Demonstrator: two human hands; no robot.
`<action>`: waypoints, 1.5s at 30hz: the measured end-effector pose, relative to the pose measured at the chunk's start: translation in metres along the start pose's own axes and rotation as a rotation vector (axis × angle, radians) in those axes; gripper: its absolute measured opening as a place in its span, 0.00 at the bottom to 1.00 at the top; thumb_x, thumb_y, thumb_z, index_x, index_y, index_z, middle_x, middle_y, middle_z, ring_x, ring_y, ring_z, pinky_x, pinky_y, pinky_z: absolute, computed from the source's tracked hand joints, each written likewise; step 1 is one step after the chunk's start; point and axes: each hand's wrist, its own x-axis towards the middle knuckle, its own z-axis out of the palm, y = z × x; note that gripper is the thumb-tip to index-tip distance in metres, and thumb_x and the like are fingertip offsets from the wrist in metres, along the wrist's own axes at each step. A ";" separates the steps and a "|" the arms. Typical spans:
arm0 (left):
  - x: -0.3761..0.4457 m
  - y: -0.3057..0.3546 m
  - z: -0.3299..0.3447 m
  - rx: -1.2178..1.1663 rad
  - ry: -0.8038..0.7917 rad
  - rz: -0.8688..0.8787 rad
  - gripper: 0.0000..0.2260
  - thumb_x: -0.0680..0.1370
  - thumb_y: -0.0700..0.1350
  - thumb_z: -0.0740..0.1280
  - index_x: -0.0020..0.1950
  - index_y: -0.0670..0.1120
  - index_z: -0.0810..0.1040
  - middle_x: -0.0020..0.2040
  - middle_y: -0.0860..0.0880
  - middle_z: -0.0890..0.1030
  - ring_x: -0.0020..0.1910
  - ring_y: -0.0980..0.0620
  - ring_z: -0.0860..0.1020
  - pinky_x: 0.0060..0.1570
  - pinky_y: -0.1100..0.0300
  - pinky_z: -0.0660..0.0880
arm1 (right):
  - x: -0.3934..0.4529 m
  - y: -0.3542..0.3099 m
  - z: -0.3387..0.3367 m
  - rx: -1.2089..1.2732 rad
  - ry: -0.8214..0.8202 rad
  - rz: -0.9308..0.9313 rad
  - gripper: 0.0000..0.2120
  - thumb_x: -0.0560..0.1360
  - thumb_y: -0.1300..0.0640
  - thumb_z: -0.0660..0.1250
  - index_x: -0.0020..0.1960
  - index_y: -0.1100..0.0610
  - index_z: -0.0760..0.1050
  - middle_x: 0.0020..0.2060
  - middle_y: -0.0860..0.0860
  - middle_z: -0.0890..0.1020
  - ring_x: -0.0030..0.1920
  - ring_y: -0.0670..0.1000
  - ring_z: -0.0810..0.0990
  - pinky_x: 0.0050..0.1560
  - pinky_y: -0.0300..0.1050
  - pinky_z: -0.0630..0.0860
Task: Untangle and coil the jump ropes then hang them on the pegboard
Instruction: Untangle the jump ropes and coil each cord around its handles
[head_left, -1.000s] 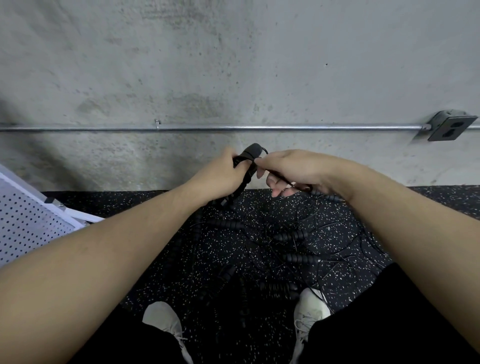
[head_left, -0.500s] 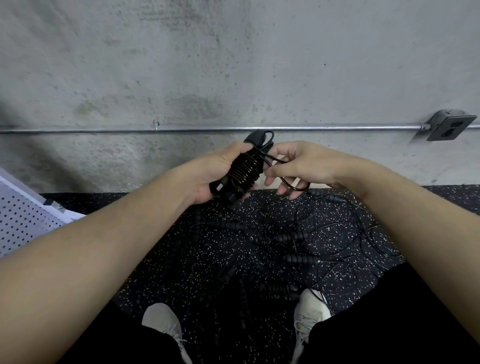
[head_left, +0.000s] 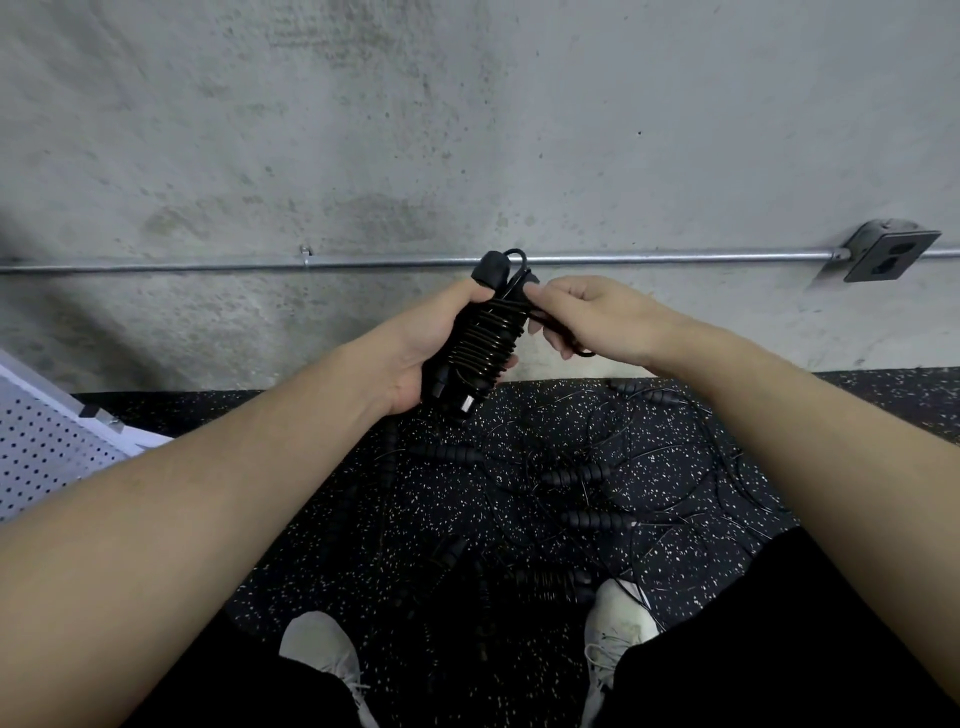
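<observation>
Rope bundle (head_left: 480, 338) I now see more upright than half a second ago, wrapped round its handles and gripped in the left hand (head_left: 415, 358), while the right hand (head_left: 587, 317) has moved up and pinches the cord at its top end.

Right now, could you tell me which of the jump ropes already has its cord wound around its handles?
The jump rope in the left hand: its cord is wound around the handles. The floor ropes lie loose.
</observation>
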 end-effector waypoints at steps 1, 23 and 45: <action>0.000 0.000 0.001 -0.005 -0.004 0.003 0.20 0.83 0.57 0.60 0.56 0.43 0.82 0.45 0.44 0.83 0.42 0.47 0.84 0.48 0.52 0.79 | 0.001 -0.001 0.001 -0.004 0.035 -0.012 0.20 0.85 0.44 0.56 0.41 0.53 0.76 0.28 0.46 0.77 0.29 0.42 0.73 0.37 0.37 0.69; 0.011 -0.004 -0.005 -0.193 0.392 0.483 0.19 0.76 0.47 0.77 0.64 0.52 0.76 0.49 0.45 0.81 0.37 0.44 0.81 0.32 0.45 0.80 | 0.024 -0.021 0.016 1.112 0.256 0.257 0.17 0.81 0.41 0.64 0.55 0.55 0.74 0.58 0.57 0.82 0.56 0.56 0.84 0.53 0.57 0.84; 0.010 0.001 0.000 -0.331 0.318 0.374 0.13 0.78 0.54 0.73 0.59 0.52 0.75 0.49 0.39 0.83 0.43 0.40 0.83 0.38 0.47 0.79 | 0.022 -0.043 0.023 1.269 0.477 -0.057 0.09 0.76 0.59 0.75 0.52 0.54 0.76 0.37 0.49 0.83 0.41 0.49 0.84 0.44 0.40 0.80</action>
